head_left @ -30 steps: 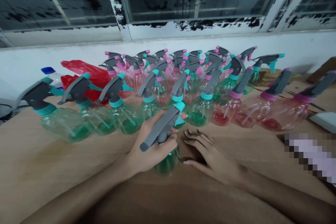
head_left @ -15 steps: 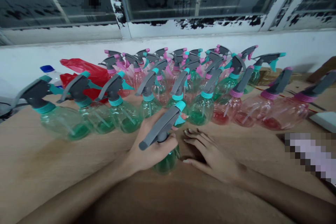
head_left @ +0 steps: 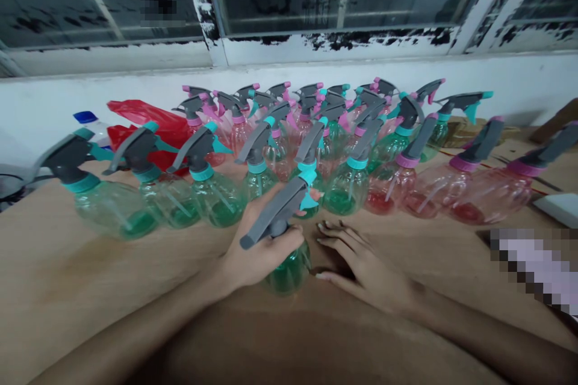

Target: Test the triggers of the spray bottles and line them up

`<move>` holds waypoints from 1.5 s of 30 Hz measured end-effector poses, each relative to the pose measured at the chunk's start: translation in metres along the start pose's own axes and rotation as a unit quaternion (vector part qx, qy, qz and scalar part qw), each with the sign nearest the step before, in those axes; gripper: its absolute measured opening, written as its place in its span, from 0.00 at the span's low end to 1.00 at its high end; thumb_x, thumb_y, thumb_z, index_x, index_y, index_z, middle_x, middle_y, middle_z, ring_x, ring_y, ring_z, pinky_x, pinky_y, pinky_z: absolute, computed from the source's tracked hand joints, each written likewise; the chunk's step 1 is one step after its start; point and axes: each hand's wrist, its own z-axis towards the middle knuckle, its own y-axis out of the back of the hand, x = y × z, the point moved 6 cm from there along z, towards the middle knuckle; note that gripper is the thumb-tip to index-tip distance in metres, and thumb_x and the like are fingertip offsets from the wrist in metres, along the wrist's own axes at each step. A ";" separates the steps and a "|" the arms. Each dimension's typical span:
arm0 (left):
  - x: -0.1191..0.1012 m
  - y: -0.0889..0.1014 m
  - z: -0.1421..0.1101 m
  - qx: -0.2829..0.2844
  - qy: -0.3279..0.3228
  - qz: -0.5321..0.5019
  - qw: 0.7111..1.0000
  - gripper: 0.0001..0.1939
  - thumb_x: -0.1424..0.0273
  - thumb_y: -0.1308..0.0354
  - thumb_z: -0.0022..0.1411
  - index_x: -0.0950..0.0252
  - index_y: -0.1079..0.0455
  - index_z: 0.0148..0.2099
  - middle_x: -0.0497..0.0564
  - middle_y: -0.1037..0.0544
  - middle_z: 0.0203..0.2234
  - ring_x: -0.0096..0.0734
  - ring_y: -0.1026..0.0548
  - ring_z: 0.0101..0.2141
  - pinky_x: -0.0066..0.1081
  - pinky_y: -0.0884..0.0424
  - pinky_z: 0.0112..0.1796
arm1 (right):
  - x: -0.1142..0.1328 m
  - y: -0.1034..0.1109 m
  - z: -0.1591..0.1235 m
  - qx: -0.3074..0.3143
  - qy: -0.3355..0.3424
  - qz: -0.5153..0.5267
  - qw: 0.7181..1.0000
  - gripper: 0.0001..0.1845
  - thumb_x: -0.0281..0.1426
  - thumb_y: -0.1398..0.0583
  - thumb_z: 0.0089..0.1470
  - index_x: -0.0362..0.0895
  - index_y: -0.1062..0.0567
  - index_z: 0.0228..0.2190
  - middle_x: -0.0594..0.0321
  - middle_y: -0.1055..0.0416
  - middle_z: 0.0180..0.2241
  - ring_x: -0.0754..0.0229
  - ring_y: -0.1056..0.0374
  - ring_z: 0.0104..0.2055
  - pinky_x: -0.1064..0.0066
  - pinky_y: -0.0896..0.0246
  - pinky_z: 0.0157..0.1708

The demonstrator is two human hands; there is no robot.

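Observation:
My left hand [head_left: 262,246] is wrapped round the neck of a green spray bottle [head_left: 288,274] with a grey head and turquoise nozzle and trigger. The bottle is near the table's front, its nozzle pointing away from me and to the right. The fingers partly hide its neck and collar. Just right of it my right hand [head_left: 356,261] lies palm down on the wooden table [head_left: 433,271], fingers stretched out and holding nothing. Beyond both hands runs a front row of spray bottles: green ones such as this green bottle [head_left: 221,198] at left, and pink ones like this pink bottle [head_left: 391,189] at right.
Behind the front row stand several more spray bottles, pink and green. A red plastic bag [head_left: 153,123] and a blue-capped white bottle [head_left: 90,126] are at the back left. At right lie a white box [head_left: 557,207] and a pixelated object [head_left: 537,267]. A wall with windows closes the back.
The held spray bottle's head has dipped very slightly, with the left hand still round its neck. The right hand stays flat in place, and the view has shifted a little.

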 end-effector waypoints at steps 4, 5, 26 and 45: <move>-0.002 -0.005 -0.001 0.019 -0.034 -0.049 0.998 0.18 0.78 0.48 0.50 0.59 0.34 0.44 0.45 0.27 0.28 0.31 0.25 0.31 0.28 0.30 0.34 | -0.001 -0.001 0.000 0.001 0.000 0.004 1.000 0.27 0.45 0.46 0.56 0.42 0.37 0.52 0.50 0.37 0.55 0.50 0.45 0.59 0.48 0.48 0.57; -0.002 -0.006 -0.001 0.021 -0.038 -0.053 0.998 0.19 0.79 0.48 0.50 0.59 0.33 0.45 0.45 0.28 0.28 0.31 0.25 0.31 0.28 0.30 0.33 | -0.001 -0.001 -0.001 0.001 -0.001 0.005 1.000 0.27 0.45 0.46 0.56 0.42 0.36 0.52 0.50 0.37 0.55 0.49 0.45 0.59 0.48 0.49 0.57; -0.005 -0.007 0.001 0.021 -0.053 -0.059 0.997 0.22 0.80 0.49 0.47 0.60 0.31 0.45 0.45 0.28 0.28 0.30 0.26 0.30 0.28 0.30 0.33 | 0.000 0.002 0.000 -0.020 0.005 0.008 1.000 0.27 0.44 0.45 0.55 0.43 0.35 0.52 0.51 0.35 0.53 0.49 0.43 0.58 0.49 0.46 0.56; -0.010 -0.006 0.002 0.025 -0.011 -0.001 1.000 0.13 0.76 0.50 0.49 0.57 0.31 0.37 0.42 0.28 0.22 0.28 0.33 0.20 0.28 0.34 0.23 | -0.001 0.000 0.000 0.001 0.004 0.006 1.000 0.27 0.44 0.46 0.56 0.42 0.36 0.51 0.51 0.36 0.54 0.51 0.46 0.60 0.49 0.51 0.58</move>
